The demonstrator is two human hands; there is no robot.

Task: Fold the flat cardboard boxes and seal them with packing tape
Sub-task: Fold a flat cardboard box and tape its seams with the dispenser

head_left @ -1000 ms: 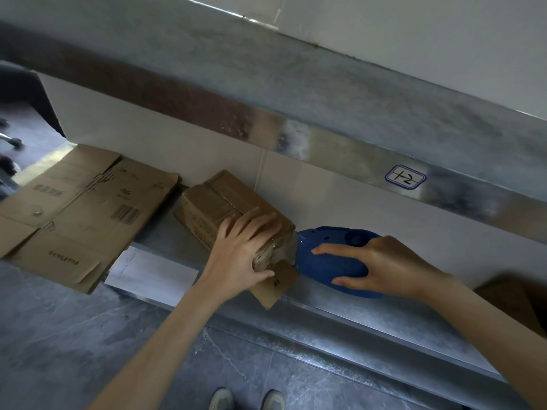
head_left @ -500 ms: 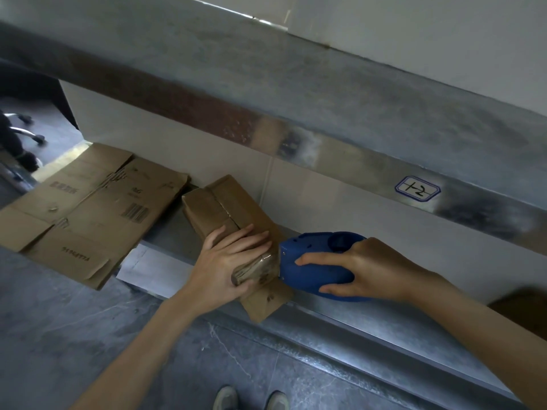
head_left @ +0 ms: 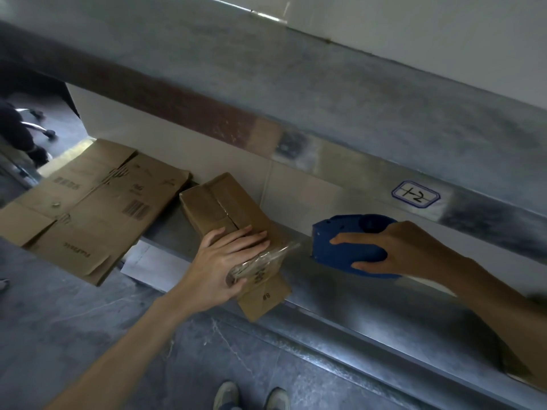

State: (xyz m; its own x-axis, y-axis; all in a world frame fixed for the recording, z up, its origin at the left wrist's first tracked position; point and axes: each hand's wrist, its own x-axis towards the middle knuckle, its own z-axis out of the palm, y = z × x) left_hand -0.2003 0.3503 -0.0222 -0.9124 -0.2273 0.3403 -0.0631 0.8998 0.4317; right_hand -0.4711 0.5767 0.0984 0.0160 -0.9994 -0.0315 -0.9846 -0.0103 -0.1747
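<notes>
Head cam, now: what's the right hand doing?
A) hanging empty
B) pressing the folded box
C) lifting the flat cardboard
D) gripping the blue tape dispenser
D: the right hand is curled round the blue tape dispenser, off to the right of the folded box, which the left hand presses down.

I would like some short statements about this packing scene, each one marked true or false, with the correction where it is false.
1. The right hand grips a blue tape dispenser. True.
2. The left hand holds scissors. False: it presses on the folded box.
3. The flat cardboard lies left of the folded box. True.
4. The tape dispenser stands on top of the folded box. False: it is to the right of the folded box, apart from it.
</notes>
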